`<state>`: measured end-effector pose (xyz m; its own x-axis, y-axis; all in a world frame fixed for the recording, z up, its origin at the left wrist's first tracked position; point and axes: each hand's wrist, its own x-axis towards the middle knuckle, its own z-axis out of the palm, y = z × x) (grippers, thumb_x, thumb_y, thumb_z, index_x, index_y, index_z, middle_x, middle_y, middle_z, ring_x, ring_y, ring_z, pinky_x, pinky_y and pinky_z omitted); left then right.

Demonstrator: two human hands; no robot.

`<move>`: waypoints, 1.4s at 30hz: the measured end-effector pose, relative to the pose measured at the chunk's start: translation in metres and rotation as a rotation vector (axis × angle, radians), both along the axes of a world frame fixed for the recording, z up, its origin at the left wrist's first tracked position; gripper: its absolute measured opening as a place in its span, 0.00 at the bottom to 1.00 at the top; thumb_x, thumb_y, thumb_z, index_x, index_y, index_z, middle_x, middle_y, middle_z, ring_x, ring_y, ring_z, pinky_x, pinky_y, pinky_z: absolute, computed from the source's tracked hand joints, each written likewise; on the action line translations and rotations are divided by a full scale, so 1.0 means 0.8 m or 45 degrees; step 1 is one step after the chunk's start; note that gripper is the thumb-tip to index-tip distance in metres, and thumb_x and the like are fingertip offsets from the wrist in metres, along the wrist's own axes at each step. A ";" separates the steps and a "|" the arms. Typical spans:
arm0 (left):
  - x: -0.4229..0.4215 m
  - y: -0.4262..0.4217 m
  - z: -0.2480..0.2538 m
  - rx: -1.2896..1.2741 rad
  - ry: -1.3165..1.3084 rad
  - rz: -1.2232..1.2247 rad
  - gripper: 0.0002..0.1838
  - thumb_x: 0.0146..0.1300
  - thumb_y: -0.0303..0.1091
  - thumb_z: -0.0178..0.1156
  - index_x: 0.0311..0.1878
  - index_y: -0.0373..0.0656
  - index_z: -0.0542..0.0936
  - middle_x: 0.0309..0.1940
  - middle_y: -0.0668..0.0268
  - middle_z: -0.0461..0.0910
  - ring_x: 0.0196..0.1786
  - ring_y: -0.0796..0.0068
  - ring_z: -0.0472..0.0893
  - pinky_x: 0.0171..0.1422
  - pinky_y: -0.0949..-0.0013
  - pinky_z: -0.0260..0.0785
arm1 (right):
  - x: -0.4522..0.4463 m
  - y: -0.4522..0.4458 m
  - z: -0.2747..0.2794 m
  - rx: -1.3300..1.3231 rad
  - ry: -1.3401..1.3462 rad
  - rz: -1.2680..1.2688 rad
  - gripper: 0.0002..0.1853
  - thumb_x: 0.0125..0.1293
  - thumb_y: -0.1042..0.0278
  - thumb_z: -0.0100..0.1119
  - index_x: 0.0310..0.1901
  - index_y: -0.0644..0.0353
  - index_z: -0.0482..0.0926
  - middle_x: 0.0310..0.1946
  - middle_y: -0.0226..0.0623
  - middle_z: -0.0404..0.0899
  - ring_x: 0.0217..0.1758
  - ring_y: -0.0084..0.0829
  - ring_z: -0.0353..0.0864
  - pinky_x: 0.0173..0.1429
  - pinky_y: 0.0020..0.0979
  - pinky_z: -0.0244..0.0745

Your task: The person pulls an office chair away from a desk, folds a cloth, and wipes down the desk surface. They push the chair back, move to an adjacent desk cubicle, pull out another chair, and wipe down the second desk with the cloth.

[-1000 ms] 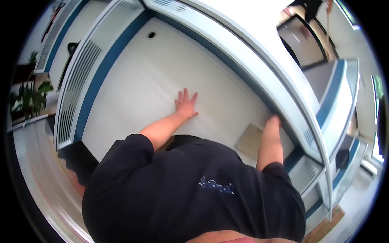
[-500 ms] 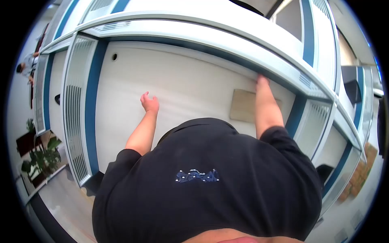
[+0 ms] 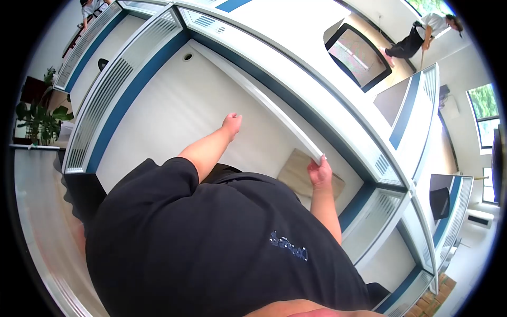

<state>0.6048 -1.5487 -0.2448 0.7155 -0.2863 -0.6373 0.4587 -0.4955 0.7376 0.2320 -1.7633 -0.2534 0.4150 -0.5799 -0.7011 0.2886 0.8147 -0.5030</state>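
- Right hand: our fingers grip one end of the long, narrow white strip along the pale, flat desktop.
- Left hand: our fingers curl inward; supporting the strip's middle limits flexing.

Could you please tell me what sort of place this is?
Probably an open-plan office. Low partitions divide it into bays, the long pale desk has a round hole, perhaps for cables, and a dark chair stands in another bay.
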 end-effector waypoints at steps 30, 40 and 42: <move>-0.005 0.396 -0.032 -0.622 0.198 1.479 0.44 0.78 0.70 0.46 0.86 0.54 0.53 0.83 0.60 0.61 0.73 0.49 0.74 0.70 0.43 0.70 | -0.088 0.024 -0.005 0.018 -0.162 0.594 0.20 0.83 0.52 0.55 0.65 0.57 0.76 0.61 0.41 0.84 0.63 0.42 0.86 0.55 0.43 0.85; -0.001 0.617 0.017 -1.002 0.019 1.955 0.44 0.77 0.70 0.48 0.86 0.56 0.53 0.82 0.58 0.62 0.73 0.49 0.73 0.73 0.44 0.68 | 0.133 0.126 -0.014 -0.032 -0.188 1.199 0.16 0.81 0.55 0.59 0.57 0.58 0.79 0.52 0.38 0.85 0.57 0.39 0.85 0.56 0.42 0.81; -0.001 0.659 -0.010 -0.974 -0.026 2.030 0.41 0.77 0.66 0.52 0.84 0.55 0.57 0.79 0.58 0.65 0.72 0.52 0.74 0.71 0.45 0.69 | 0.171 0.134 -0.032 0.021 -0.150 1.286 0.16 0.80 0.54 0.61 0.57 0.56 0.78 0.51 0.36 0.84 0.59 0.38 0.84 0.55 0.43 0.79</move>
